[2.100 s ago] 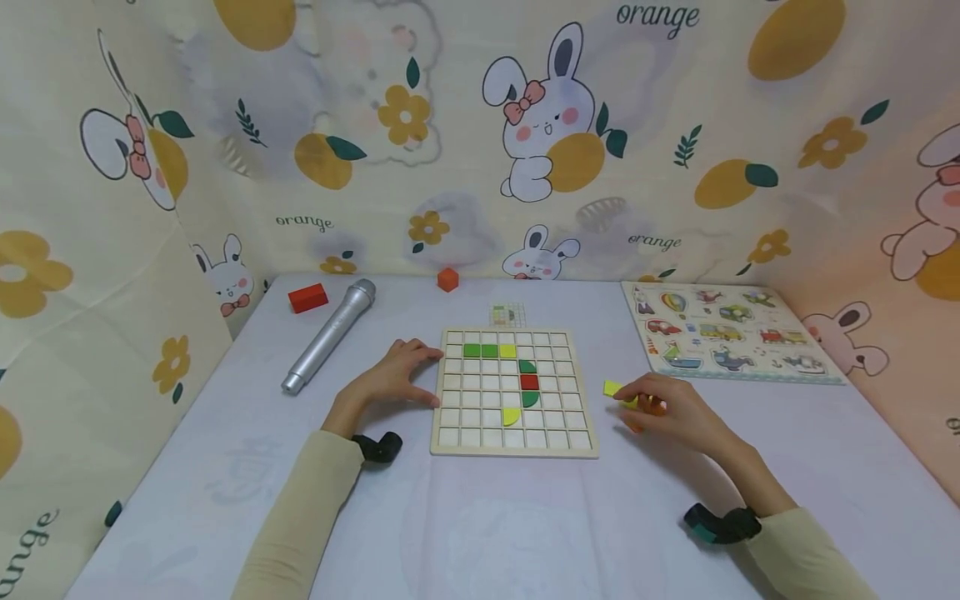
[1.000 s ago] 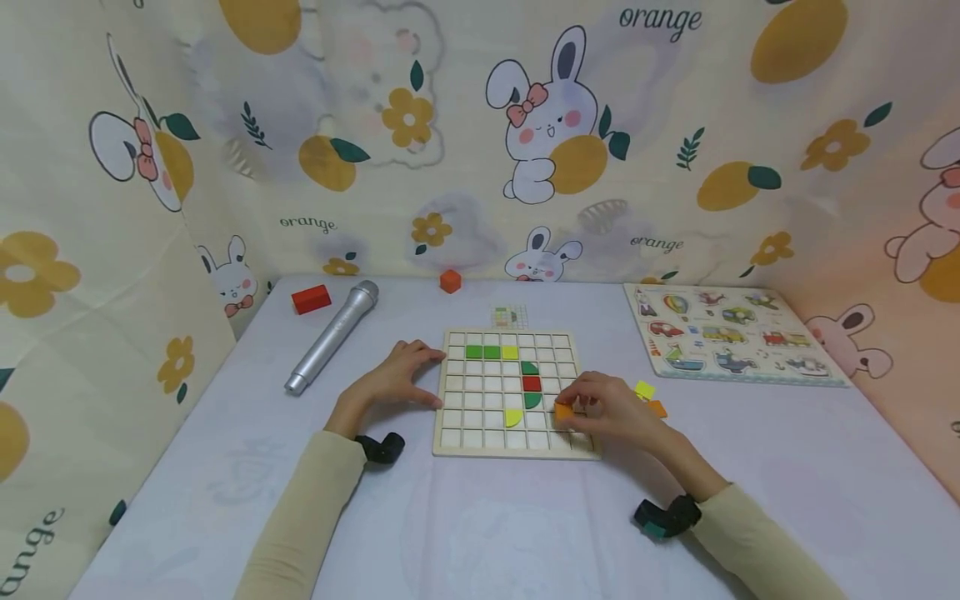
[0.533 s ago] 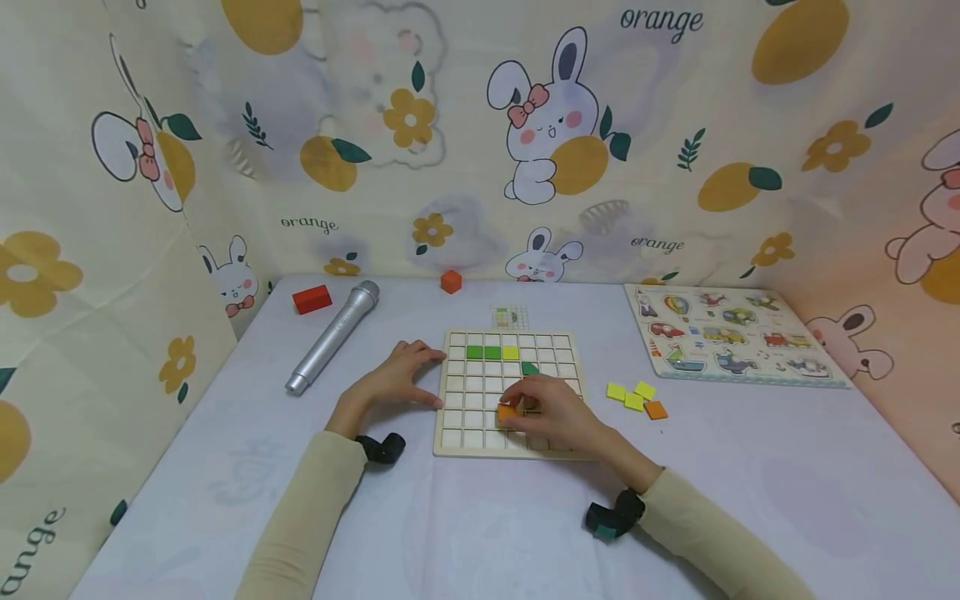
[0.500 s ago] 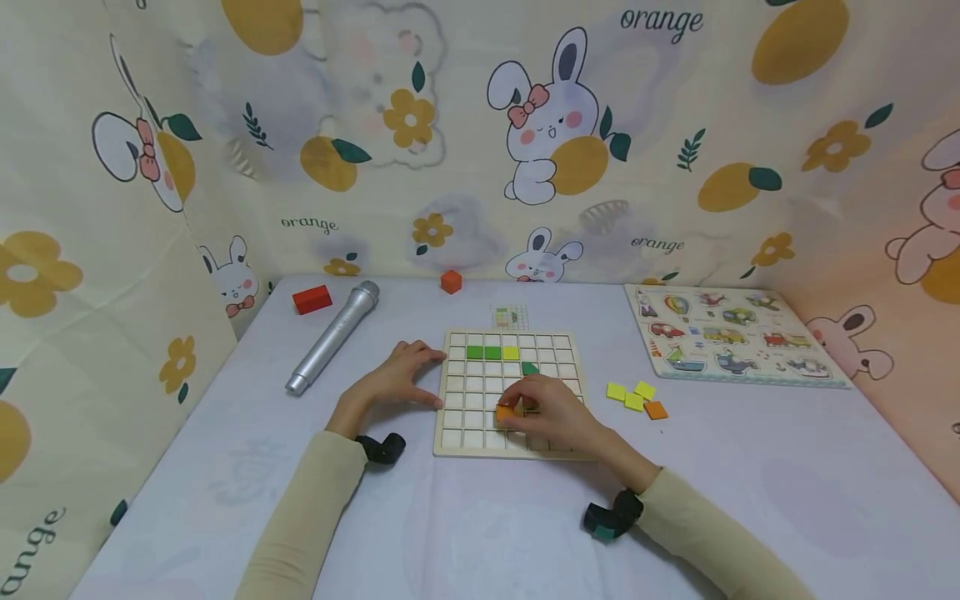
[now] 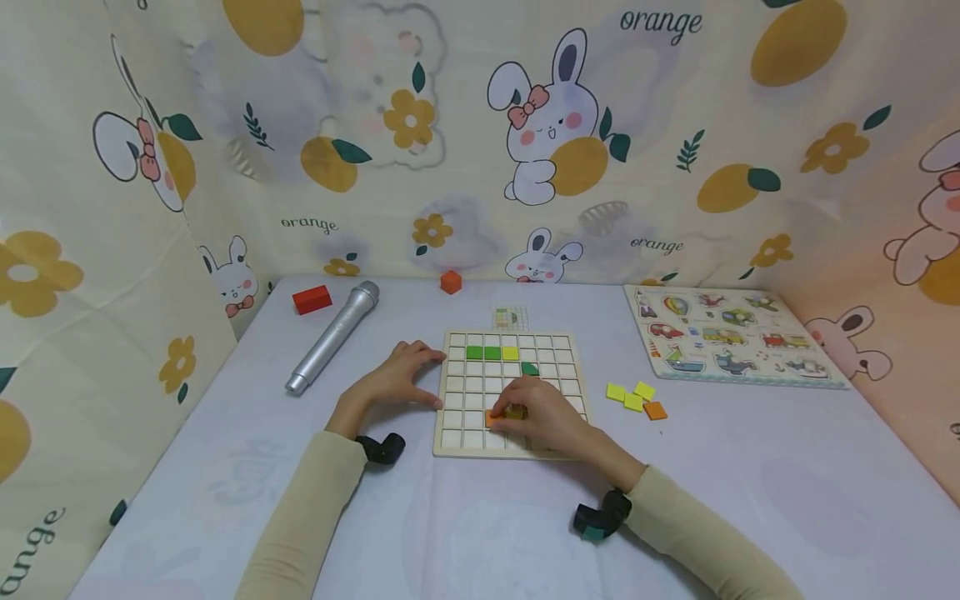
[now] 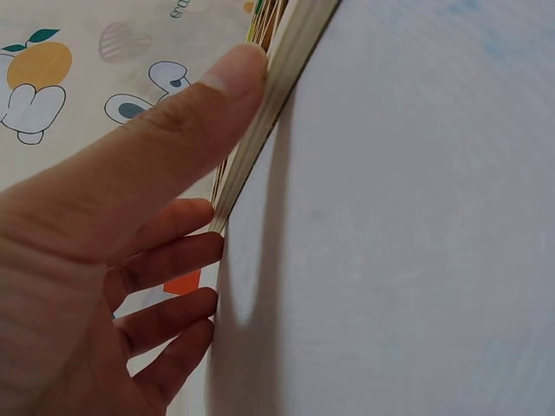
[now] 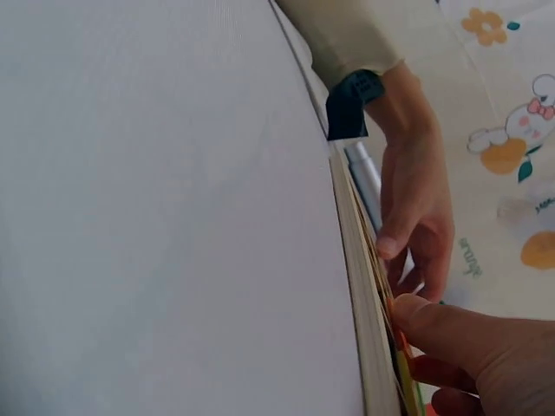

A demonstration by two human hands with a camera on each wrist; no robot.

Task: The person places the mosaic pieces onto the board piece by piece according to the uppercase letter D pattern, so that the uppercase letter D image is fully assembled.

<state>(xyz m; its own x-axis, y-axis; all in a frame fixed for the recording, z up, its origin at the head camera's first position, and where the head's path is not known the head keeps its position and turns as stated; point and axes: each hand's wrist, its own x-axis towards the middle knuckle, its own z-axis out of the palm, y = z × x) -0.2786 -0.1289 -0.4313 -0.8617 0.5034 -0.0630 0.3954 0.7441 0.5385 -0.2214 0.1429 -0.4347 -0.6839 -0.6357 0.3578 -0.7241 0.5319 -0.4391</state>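
Observation:
In the head view a wooden grid board (image 5: 452, 437) lies flat before me. My left hand (image 5: 396, 375) touches its left edge with thumb and fingertips, as the left wrist view also shows. My right hand (image 5: 546, 412) reaches over the board and pinches an orange square tile (image 5: 490, 419) at a cell in the lower middle. Two green square tiles (image 5: 483, 353) and a yellow square tile (image 5: 510, 353) sit side by side in an upper row. Below them is a dark green rounded tile (image 5: 529, 368). The right hand hides other tiles nearby.
Right of the board lie several yellow tiles (image 5: 633, 402) and an orange tile (image 5: 655, 410). A small pattern card (image 5: 510, 317) is behind the board. At the back stand a silver microphone (image 5: 332, 338), a red block (image 5: 311, 299), an orange-red block (image 5: 451, 282) and a picture puzzle (image 5: 735, 337).
My right hand has carried the orange tile from the loose pile leftward over the board, lately sliding a little further left to a lower cell. The left hand has stayed at the board's edge.

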